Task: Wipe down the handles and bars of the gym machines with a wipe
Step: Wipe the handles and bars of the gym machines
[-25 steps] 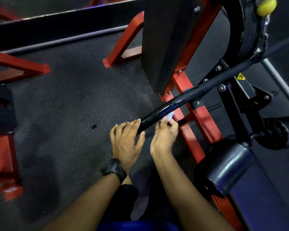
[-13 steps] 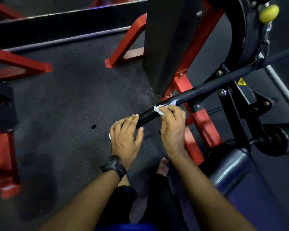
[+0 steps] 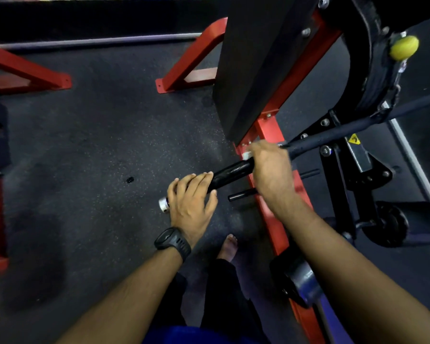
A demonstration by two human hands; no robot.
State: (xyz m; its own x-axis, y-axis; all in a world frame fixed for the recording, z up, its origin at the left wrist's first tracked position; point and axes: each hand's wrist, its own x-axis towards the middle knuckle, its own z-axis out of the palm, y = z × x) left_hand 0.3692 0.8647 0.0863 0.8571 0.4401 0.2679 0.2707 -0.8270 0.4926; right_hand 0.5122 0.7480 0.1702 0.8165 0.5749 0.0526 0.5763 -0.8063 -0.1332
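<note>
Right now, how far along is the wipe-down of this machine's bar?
Roughly midway on this one bar. Done: the glossy stretch of the black bar between the hands looks wiped. In hand: the right hand grips a white wipe round the bar, while the left hand holds its end beside the silver end cap. Left: the duller stretch running up to the right and the yellow knob look unwiped.

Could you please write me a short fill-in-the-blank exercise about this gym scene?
1. The right hand presses a white ____ around the black bar.
2. The watch sits on the ____ wrist.
3. The round knob at upper right is ____.
4. The machine frame is painted ____.
Missing words: wipe; left; yellow; red.
</note>
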